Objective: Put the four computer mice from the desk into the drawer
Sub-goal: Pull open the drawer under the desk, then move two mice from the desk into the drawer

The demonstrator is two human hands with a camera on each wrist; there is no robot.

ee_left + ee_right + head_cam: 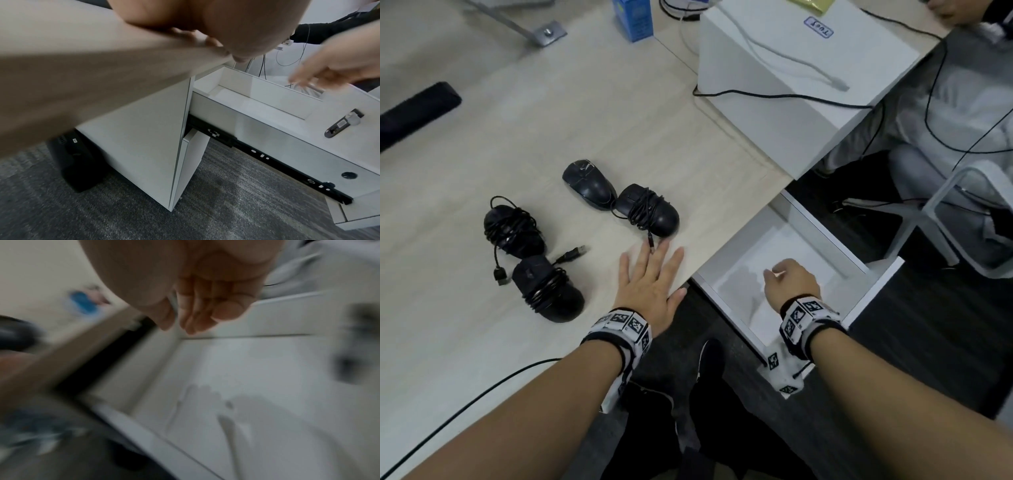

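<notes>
Left hand fingers spread at desk edge | right hand curled, empty, over drawer

A pale wood-grain bench runs above dark grey carpet. A white box trailing black and white cables sits on it near a blue carton; a grey chair frame stands alongside.

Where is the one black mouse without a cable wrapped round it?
Head view: the unwrapped black mouse lies farthest back on the wooden desk, its near end touching a cable-wrapped black mouse.
</notes>
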